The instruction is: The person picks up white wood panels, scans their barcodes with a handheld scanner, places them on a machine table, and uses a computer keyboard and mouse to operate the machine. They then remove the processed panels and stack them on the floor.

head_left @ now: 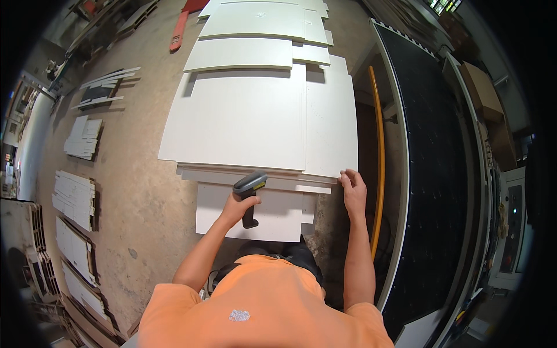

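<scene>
Far left, on the concrete floor (145,191), I see several small piles of white boards (74,197) laid flat and kept apart from one another, which I take to be sorted batches parked out of the way. Moving right, my left hand (237,207) is wrapped around the grip of a handheld scanner (250,191), fingers closed on the handle. Its grey head tips toward the near edge of the big stack of white panels (261,116). I judge it is held that way so the window faces the panel edges, though I cannot see any label there. The stack lies in the middle, low and flat, with smaller panels stepped out below its near edge, so each edge stays reachable. Further right, my right hand (353,188) rests on the stack's near right corner, fingertips touching the top panel's edge, fingers loosely bent and holding nothing; it seems to steady or lift that corner. Just right of it an orange hose (380,156) runs along the dark machine bed (435,174).
</scene>
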A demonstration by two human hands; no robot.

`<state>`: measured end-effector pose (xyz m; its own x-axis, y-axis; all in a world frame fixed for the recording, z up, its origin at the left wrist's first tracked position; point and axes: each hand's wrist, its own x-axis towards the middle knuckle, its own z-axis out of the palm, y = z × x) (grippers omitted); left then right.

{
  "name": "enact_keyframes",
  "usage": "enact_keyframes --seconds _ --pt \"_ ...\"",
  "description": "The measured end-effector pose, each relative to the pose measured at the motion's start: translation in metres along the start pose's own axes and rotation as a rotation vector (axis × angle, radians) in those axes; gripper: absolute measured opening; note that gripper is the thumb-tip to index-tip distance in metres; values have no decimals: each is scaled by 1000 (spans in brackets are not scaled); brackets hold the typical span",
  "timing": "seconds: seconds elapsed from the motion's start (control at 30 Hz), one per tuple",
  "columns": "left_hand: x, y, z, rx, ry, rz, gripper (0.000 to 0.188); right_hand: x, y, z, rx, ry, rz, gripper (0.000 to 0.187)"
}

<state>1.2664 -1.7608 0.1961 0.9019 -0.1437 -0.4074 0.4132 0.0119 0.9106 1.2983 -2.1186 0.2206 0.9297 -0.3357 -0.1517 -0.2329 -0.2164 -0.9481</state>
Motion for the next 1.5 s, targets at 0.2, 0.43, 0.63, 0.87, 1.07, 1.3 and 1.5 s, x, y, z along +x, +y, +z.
enact_keyframes --seconds 0.2,0.43,0.63,0.87,1.07,1.3,1.5 --pt "-75 -29 -38 -111 369 -76 31 183 -74 133 263 -381 23 50" --pt "-142 -41 2 -210 861 -291 19 339 -118 264 513 -260 346 43" --pt "-122 -30 21 -198 702 -206 31 343 -106 268 536 -250 342 25" --pt "-73 14 24 95 511 -142 18 287 -99 251 493 -262 388 23" --pt "-55 29 11 154 303 -80 21 210 -80 225 448 -303 390 26" --pt "-31 39 -34 182 132 4 16 112 -64 192 418 -272 422 27" --pt "-24 45 -79 -44 332 208 17 58 -49 150 278 -298 445 32"
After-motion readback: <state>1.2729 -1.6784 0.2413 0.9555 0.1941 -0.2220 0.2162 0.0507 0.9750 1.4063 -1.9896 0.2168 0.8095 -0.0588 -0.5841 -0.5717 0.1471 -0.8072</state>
